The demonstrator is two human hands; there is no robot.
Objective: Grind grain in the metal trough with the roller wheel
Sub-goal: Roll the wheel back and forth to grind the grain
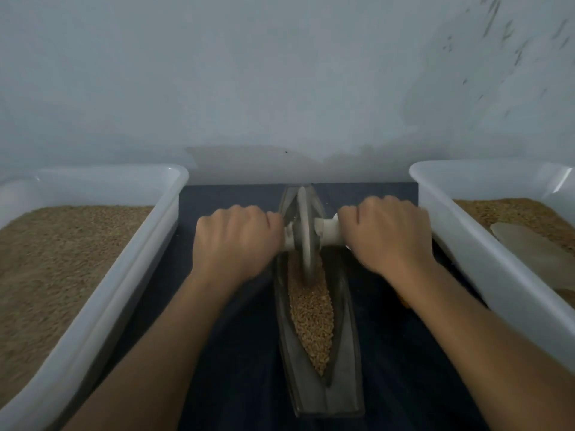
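Dark mat (236,353), one trough (314,390), two grain tubs (149,244), left hand (231,241) and right hand (389,234) each clenched around one roller wheel's (305,231) handle.

A white plastic tub (93,275) stands at the left, filled with brown grain (46,259). A second white plastic tub (497,259) stands at the right, also holding brown grain (513,213). A pale, flat object (535,253), possibly a scoop, lies on the grain in the right tub. Both tubs rest on a dark blue surface (236,353). A pale grey wall (280,73) stands behind.
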